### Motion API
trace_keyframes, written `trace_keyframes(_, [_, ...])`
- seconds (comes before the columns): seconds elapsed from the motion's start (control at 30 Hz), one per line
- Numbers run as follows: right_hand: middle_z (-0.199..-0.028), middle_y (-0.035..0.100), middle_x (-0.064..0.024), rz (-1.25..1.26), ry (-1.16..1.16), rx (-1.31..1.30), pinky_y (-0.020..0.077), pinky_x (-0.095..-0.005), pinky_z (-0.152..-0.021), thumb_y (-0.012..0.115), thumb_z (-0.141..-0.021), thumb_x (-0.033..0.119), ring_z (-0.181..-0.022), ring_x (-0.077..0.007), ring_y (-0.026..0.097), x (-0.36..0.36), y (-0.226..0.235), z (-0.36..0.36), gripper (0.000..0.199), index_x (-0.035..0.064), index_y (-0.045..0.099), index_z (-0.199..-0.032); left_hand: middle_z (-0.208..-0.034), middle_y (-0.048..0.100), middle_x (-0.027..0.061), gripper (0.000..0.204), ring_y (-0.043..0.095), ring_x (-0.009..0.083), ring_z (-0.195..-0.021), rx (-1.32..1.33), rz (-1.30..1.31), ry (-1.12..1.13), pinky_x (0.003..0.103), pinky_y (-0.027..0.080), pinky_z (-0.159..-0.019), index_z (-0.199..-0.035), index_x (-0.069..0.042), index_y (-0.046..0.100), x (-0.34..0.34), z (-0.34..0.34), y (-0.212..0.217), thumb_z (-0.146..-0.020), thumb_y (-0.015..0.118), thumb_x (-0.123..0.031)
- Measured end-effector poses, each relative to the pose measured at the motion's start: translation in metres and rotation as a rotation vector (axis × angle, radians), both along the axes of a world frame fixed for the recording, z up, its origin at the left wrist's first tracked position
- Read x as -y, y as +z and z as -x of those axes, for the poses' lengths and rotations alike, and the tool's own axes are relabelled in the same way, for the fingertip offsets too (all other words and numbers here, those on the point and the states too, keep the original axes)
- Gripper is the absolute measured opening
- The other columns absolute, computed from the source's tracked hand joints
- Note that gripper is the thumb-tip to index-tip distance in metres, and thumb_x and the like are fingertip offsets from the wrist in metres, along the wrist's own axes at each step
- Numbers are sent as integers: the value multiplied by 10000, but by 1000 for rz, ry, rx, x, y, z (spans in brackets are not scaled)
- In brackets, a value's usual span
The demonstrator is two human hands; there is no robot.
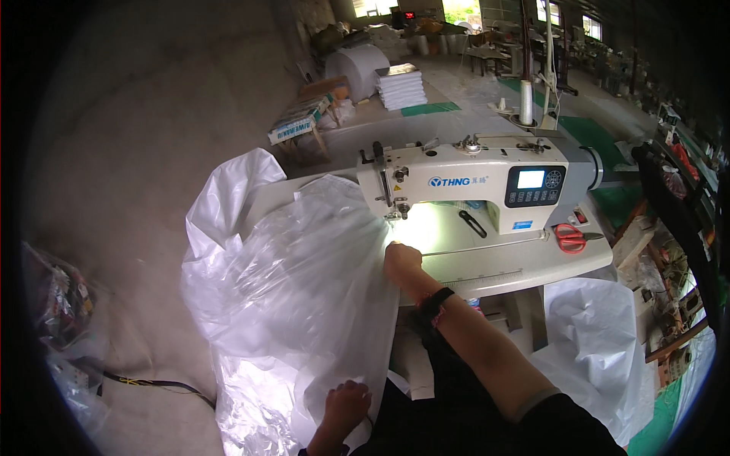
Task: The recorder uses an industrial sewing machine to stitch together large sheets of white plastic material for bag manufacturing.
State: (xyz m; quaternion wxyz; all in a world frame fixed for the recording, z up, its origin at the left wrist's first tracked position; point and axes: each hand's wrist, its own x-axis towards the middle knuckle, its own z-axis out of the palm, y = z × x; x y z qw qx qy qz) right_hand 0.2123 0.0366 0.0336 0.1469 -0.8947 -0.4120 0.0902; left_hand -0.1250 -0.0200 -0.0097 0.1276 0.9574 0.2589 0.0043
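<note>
A large sheet of thin translucent white plastic [293, 285] drapes from the sewing table down toward my lap. My right hand [401, 261], with a dark band on the wrist, presses the plastic's edge flat on the table just in front of the lit needle area of a white industrial sewing machine [471, 178]. Low down, my left hand [347, 406] grips a bunched fold of the same plastic near my knees.
Red-handled scissors [569, 237] and a black tool [472, 223] lie on the white table [517, 262] to the right. More white material [597, 342] hangs at lower right. A stack of white sheets [401, 86] and a roll [356, 67] stand behind. A cable [156, 384] runs across the concrete floor.
</note>
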Motion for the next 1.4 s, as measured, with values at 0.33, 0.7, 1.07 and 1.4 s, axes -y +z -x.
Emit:
trace_keyframes(0.33, [-958,637,-209,-152,-53,-24,532,-396,-718,570,-821,159,-851,-328,661,70,-18,50,288,-42,487,-1010,-1190,540,249,391,531,390,-1072,542,-313,388,433,443,-903,-1202,-57,581,-172,-3,6,-866,619,-253])
trace_keyframes(0.7, [-978,637,-85,-618,183,-1793,497,-318,-781,618,-798,91,-894,-217,611,75,-79,132,287,-45,611,-1051,-1469,323,99,548,231,400,-1361,33,-202,474,699,105,-1018,-1345,-292,451,-304,-70,11,-880,411,-580])
trace_keyframes(1.07, [-1178,560,-84,4,287,-1724,468,-376,-908,642,-840,257,-1067,-225,561,135,-175,118,499,8,477,-1240,-1488,267,69,550,235,362,-1361,-127,-150,327,677,214,-1006,-1398,-293,355,-401,-124,28,-903,394,-529])
trace_keyframes(1.4, [-1015,615,-119,-269,-144,-1211,492,-292,-756,533,-925,284,-915,-186,599,131,-107,101,464,-4,439,-1276,-1184,579,160,298,578,332,-1058,459,-30,154,417,480,-879,-1095,-73,621,-255,-102,100,-809,604,-158])
